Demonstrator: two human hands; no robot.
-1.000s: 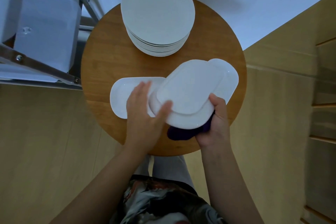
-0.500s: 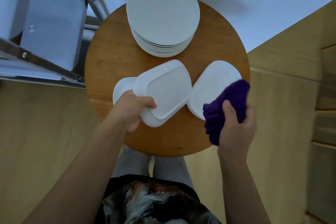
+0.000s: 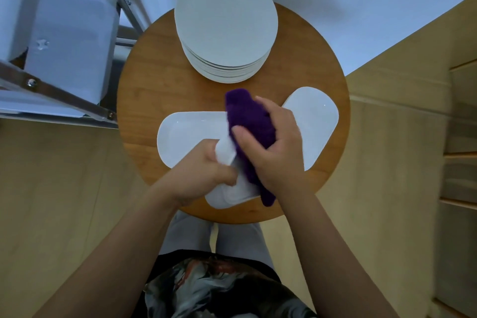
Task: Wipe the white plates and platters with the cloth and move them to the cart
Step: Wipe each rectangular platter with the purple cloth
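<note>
My left hand grips a white oblong platter, tilted up above the near edge of the round wooden table. Against that platter my right hand presses a purple cloth, fingers curled round it. Most of the held platter is hidden by hands and cloth. A second oblong platter lies flat at the table's left, a third at its right. A stack of several round white plates stands at the far side.
The metal cart frame with white platters on its shelf stands to the left of the table. A wooden floor surrounds the table; wooden steps or cabinet fronts are at the right.
My right hand has swung the cloth from the table's right side onto the platter. My left hand has drawn that platter nearer me and tilted it.
</note>
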